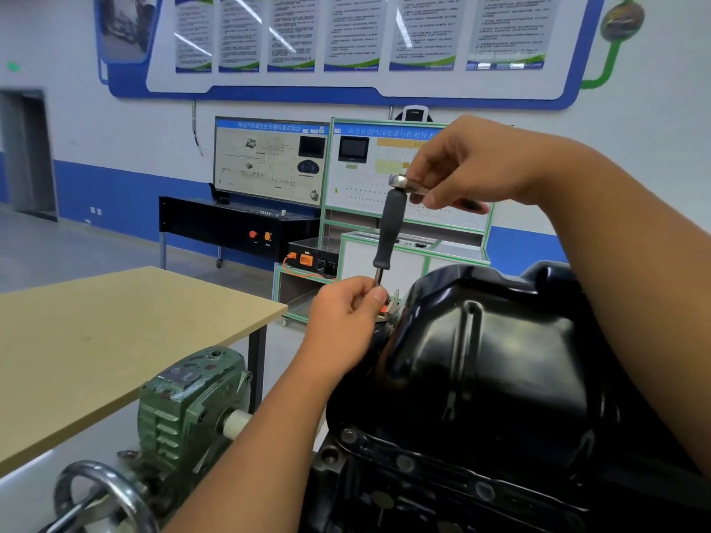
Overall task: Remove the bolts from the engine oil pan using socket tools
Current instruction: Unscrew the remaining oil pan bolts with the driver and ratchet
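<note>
The black engine oil pan (481,363) bulges up at the centre right, with several bolts (349,435) along its near flange. A socket driver with a black handle (390,232) stands nearly upright at the pan's far left edge. A ratchet head (398,181) sits on top of the handle. My right hand (473,163) grips the ratchet from the right. My left hand (346,317) pinches the driver's metal shaft just below the handle. The driver's tip and the bolt under it are hidden by my left hand.
A green gearbox (184,402) with a chrome handwheel (104,494) sits at the lower left beside the engine stand. A tan table (115,340) stands to the left. Training panels and a black console (238,225) stand along the far wall.
</note>
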`<action>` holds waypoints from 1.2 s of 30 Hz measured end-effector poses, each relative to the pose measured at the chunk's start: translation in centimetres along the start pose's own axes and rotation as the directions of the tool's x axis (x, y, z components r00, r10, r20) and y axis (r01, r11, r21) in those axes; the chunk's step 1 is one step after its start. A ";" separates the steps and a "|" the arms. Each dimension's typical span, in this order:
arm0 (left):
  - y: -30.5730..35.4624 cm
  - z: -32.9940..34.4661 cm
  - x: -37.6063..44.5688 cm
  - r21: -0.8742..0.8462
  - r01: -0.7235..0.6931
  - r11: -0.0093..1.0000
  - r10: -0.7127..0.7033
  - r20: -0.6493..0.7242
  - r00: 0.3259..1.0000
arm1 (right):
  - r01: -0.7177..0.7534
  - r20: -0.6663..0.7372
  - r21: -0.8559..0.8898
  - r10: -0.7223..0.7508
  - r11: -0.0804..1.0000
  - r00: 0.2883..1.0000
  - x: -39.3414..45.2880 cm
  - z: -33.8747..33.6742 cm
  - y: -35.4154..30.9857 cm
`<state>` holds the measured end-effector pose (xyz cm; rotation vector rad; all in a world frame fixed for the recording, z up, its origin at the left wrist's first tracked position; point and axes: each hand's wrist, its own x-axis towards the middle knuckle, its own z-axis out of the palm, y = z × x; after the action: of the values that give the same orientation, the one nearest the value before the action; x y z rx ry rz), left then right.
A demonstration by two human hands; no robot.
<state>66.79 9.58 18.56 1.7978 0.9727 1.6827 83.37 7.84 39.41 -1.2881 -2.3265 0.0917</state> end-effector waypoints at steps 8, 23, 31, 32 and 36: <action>-0.4 -0.3 0.3 -0.096 0.101 0.990 -0.105 -0.041 0.994 | -0.056 0.016 0.055 0.056 0.997 0.998 -0.2 0.0 -0.4; -0.2 -0.4 0.0 -0.192 0.113 0.975 -0.122 -0.034 0.992 | -0.023 0.026 0.094 0.020 0.995 0.999 -0.3 -0.2 -0.6; -0.5 -0.7 -0.3 -0.244 0.130 0.961 -0.111 0.090 0.990 | 0.050 0.009 0.000 -0.050 0.999 0.999 0.0 0.5 -0.8; -0.5 -0.7 -0.2 -0.234 0.133 0.963 -0.117 0.081 0.990 | 0.043 0.004 0.010 -0.043 0.999 0.999 0.0 0.5 -0.9; -0.8 -0.5 0.0 -0.268 0.150 0.952 -0.150 0.020 0.988 | 0.012 0.065 0.046 -0.015 0.999 0.998 -0.4 0.0 -0.9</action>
<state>66.12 10.00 18.01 1.5085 0.8140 1.6328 82.83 7.03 39.58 -1.2645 -2.3742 0.1835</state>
